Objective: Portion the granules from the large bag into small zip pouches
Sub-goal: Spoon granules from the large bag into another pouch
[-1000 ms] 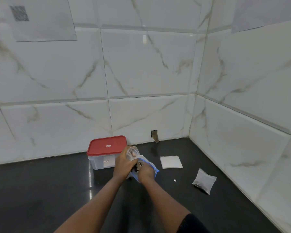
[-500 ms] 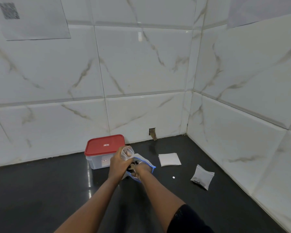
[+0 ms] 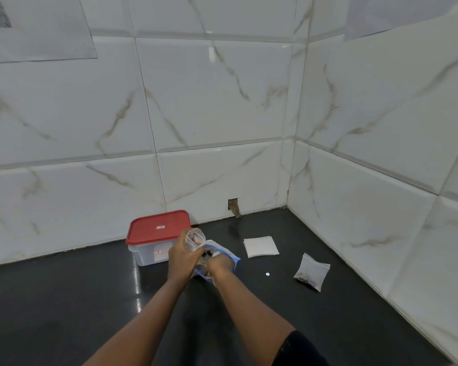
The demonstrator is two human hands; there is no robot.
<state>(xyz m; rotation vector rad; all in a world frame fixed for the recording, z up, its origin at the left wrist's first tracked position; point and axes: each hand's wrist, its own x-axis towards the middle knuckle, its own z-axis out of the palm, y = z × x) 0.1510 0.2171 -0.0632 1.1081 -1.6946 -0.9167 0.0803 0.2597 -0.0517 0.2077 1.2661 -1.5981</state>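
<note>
My left hand (image 3: 182, 256) grips a small clear zip pouch (image 3: 195, 238), held upright with its mouth open. Right beside it lies the large clear bag (image 3: 224, 251) with a blue zip edge and dark granules inside. My right hand (image 3: 219, 265) is curled at that bag's mouth, fingers reaching inside; what they hold is hidden. A filled small pouch (image 3: 312, 272) with dark granules lies flat to the right. A stack of empty white pouches (image 3: 261, 246) sits behind it.
A clear plastic box with a red lid (image 3: 158, 229) stands just left of my hands against the back wall. Tiled walls close the black counter (image 3: 64, 313) at the back and right. A tiny white speck (image 3: 267, 274) lies on the counter.
Both hands stay together at the bags. My right hand has dipped slightly lower into the large bag's mouth. The view has shifted a little.
</note>
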